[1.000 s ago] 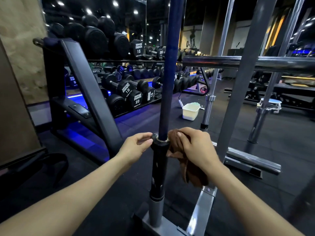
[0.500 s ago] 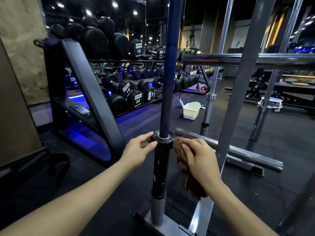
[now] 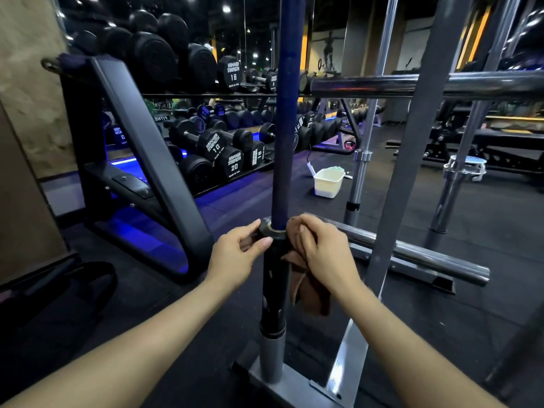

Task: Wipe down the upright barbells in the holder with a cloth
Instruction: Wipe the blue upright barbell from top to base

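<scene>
A blue barbell (image 3: 287,113) stands upright in a grey tube of the holder (image 3: 272,366), its black sleeve (image 3: 273,290) below a collar. My left hand (image 3: 238,254) pinches the collar from the left with thumb and fingers. My right hand (image 3: 321,254) presses a brown cloth (image 3: 309,293) against the right side of the collar and sleeve; the cloth hangs down under the palm. Two chrome barbells (image 3: 360,178) (image 3: 453,184) stand upright farther right in the holder.
A grey frame post (image 3: 412,160) and a chrome crossbar (image 3: 426,85) rise close on the right. A dumbbell rack (image 3: 141,160) fills the left. A white bucket (image 3: 328,182) sits on the black floor behind. A chrome bar (image 3: 412,254) lies low at right.
Both hands have slid a little up the barbell with the cloth, from just under the collar to around it. The view has tilted slightly.
</scene>
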Motion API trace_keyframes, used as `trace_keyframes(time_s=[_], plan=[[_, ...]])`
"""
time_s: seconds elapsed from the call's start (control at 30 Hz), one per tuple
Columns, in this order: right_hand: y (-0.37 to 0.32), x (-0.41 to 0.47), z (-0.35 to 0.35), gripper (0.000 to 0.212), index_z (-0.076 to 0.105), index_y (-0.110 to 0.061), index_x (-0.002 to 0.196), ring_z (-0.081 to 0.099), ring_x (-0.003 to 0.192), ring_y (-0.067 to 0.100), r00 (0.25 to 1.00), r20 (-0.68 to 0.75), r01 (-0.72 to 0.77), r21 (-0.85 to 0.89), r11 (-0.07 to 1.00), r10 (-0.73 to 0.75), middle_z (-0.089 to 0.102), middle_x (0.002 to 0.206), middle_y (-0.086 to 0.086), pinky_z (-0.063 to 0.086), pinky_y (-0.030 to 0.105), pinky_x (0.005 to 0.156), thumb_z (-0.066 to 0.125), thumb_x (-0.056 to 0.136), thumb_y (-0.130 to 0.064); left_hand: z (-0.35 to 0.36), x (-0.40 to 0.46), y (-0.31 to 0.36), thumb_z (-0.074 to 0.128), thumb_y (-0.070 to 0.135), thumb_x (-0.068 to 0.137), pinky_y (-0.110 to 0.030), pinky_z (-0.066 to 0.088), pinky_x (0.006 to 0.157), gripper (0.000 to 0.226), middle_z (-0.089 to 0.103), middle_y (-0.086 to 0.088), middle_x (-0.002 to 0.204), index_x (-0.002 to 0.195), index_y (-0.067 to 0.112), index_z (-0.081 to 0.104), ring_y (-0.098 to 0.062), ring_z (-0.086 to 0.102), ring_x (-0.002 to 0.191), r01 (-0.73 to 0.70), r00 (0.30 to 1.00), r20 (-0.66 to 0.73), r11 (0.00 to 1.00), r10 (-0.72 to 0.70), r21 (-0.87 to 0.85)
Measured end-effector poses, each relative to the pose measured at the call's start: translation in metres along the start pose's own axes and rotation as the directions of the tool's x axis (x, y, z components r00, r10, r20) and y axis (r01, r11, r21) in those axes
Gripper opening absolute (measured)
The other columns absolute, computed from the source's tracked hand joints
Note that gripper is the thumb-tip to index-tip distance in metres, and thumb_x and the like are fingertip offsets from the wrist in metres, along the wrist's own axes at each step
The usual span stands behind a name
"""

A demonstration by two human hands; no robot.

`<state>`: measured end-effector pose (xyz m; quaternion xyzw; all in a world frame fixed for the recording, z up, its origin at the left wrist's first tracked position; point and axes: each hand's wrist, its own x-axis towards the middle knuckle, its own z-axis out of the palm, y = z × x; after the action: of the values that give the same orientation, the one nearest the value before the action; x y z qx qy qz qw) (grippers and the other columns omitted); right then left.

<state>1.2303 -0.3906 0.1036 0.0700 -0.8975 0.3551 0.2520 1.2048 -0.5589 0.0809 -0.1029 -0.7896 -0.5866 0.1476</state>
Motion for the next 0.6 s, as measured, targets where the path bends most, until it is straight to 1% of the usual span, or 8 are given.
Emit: trace_keyframes(time_s=[0.1, 0.2, 0.27, 0.37, 0.43, 0.5, 0.53, 0.6], plan=[[-0.007, -0.017, 0.000, 0.031, 0.059, -0.031, 0.125, 0.056, 0.090, 0.028, 0.998, 0.040, 0.058, -0.042, 0.997, -0.056, 0.052, 0.095, 0.006, 0.042, 0.031, 0.079, 0.045, 0.097, -0.033, -0.001, 0.001, 0.001, 0.073, 0.018, 0.081, -0.006, 0.040, 0.084, 0.051, 0.061, 0.010, 0.116, 0.129, 0.016, 0.058, -0.002, 0.059, 0.104, -0.006, 1.000, -0.011, 1.000, 0.006, 0.018], [-0.012, -0.018, 0.000, 0.033, 0.054, -0.033, 0.129, 0.053, 0.090, 0.030, 0.989, 0.086, 0.140, -0.210, 0.968, -0.124, 0.044, 0.094, 0.004, 0.040, 0.033, 0.076, 0.045, 0.098, -0.035, -0.002, 0.001, 0.001, 0.074, 0.019, 0.080, -0.004, 0.041, 0.083, 0.050, 0.062, 0.011, 0.111, 0.128, 0.016, 0.059, -0.001, 0.060, 0.100, -0.038, 0.999, -0.026, 0.998, 0.040, 0.059], [-0.008, -0.011, -0.001, 0.032, 0.057, -0.033, 0.127, 0.054, 0.089, 0.031, 0.992, 0.077, 0.112, -0.192, 0.975, -0.099, 0.048, 0.092, 0.005, 0.042, 0.034, 0.077, 0.046, 0.097, -0.035, -0.002, 0.001, 0.001, 0.074, 0.020, 0.080, -0.007, 0.045, 0.086, 0.049, 0.064, 0.010, 0.110, 0.127, 0.017, 0.060, 0.001, 0.060, 0.097, -0.042, 0.998, -0.034, 0.997, 0.044, 0.065], [-0.007, -0.004, -0.003, 0.029, 0.062, -0.030, 0.121, 0.058, 0.090, 0.031, 1.000, 0.025, -0.002, -0.099, 0.995, 0.005, 0.058, 0.091, 0.009, 0.045, 0.034, 0.077, 0.046, 0.096, -0.032, -0.003, -0.001, 0.002, 0.074, 0.021, 0.080, -0.011, 0.046, 0.090, 0.048, 0.065, 0.010, 0.109, 0.126, 0.017, 0.061, 0.002, 0.061, 0.096, -0.034, 0.999, -0.027, 0.998, 0.036, 0.054], [-0.020, -0.009, -0.002, 0.031, 0.060, -0.029, 0.118, 0.056, 0.090, 0.032, 0.999, 0.042, -0.010, -0.194, 0.981, 0.018, 0.050, 0.089, 0.006, 0.041, 0.033, 0.072, 0.040, 0.096, -0.038, -0.003, -0.001, 0.003, 0.074, 0.018, 0.080, -0.006, 0.045, 0.086, 0.048, 0.065, 0.008, 0.109, 0.126, 0.014, 0.061, 0.002, 0.061, 0.094, -0.040, 0.999, -0.014, 0.998, 0.041, 0.051], [-0.037, -0.016, -0.001, 0.043, 0.055, -0.028, 0.117, 0.052, 0.088, 0.033, 0.994, 0.101, 0.061, -0.305, 0.950, -0.032, 0.039, 0.088, 0.003, 0.042, 0.034, 0.070, 0.028, 0.092, -0.051, -0.004, -0.001, 0.005, 0.073, 0.013, 0.080, 0.000, 0.042, 0.079, 0.048, 0.063, 0.006, 0.108, 0.126, 0.009, 0.059, 0.002, 0.061, 0.092, -0.054, 0.999, -0.005, 0.997, 0.054, 0.063], [-0.044, -0.019, -0.002, 0.044, 0.053, -0.028, 0.118, 0.051, 0.087, 0.032, 0.990, 0.134, 0.081, -0.339, 0.937, -0.038, 0.036, 0.088, 0.003, 0.043, 0.035, 0.070, 0.028, 0.092, -0.053, -0.004, -0.001, 0.005, 0.073, 0.011, 0.080, 0.001, 0.042, 0.079, 0.048, 0.063, 0.004, 0.109, 0.126, 0.007, 0.059, 0.000, 0.061, 0.092, -0.058, 0.998, -0.002, 0.996, 0.059, 0.064], [-0.046, -0.019, -0.004, 0.036, 0.052, -0.029, 0.121, 0.049, 0.088, 0.032, 0.989, 0.148, 0.071, -0.371, 0.926, -0.016, 0.036, 0.089, 0.004, 0.045, 0.036, 0.072, 0.036, 0.095, -0.049, -0.005, -0.001, 0.004, 0.073, 0.012, 0.080, -0.001, 0.042, 0.081, 0.049, 0.063, 0.001, 0.112, 0.126, 0.006, 0.059, -0.007, 0.062, 0.096, -0.065, 0.998, 0.009, 0.996, 0.065, 0.060]])
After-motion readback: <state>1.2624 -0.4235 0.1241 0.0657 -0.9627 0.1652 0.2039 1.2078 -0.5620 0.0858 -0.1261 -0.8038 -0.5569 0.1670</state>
